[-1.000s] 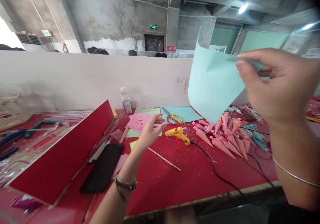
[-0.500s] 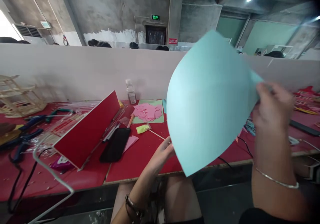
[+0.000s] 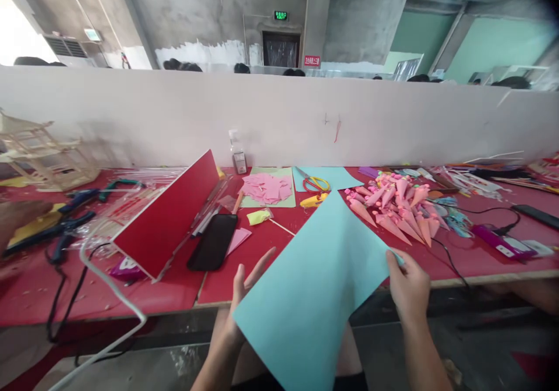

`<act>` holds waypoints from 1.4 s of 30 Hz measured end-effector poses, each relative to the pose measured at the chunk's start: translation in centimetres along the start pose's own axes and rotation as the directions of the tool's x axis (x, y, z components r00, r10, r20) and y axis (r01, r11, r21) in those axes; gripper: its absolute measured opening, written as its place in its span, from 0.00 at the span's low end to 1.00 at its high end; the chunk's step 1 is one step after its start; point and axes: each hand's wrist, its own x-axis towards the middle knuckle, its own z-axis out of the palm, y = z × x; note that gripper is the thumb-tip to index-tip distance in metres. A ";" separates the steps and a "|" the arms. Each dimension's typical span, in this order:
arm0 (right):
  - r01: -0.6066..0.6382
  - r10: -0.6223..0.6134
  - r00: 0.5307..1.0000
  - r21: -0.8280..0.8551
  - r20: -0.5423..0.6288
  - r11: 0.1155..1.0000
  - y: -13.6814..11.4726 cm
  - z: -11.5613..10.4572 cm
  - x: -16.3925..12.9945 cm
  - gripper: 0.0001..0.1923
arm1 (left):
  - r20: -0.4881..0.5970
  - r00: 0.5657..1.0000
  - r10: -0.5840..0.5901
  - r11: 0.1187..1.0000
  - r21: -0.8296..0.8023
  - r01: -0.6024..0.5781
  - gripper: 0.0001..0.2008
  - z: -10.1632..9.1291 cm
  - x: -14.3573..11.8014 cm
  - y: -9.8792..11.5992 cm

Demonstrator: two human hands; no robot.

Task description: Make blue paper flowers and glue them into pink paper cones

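A large light-blue sheet of paper (image 3: 312,274) hangs tilted over the table's front edge, bent along its middle. My right hand (image 3: 408,283) pinches its right corner between thumb and fingers. At the sheet's left corner is my left hand (image 3: 244,292), thumb and fingers apart; the paper hides part of it, and whether it touches the sheet I cannot tell. Beyond the sheet lie scissors (image 3: 315,183) with red and yellow handles and a yellow tool (image 3: 313,200). Another light-blue sheet (image 3: 343,176) lies flat under the scissors.
Pink paper cones (image 3: 399,204) are heaped at the right. Pink scraps (image 3: 267,188) rest on a pale green sheet, near a black phone (image 3: 212,242). A red board (image 3: 163,222) stands left. A white partition (image 3: 174,114) borders the back. At far left is another person's hand (image 3: 21,219).
The blue sheet has come down from in front of my face and turned, uncovering the cones and scissors. My right hand has moved down and left, still holding it.
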 end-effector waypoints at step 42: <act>0.851 -0.774 0.197 0.288 0.602 0.440 -5.6 3.3 -10.5 0.26 | -0.353 0.934 -0.056 0.998 0.018 0.067 0.26 -0.8 3.2 -1.7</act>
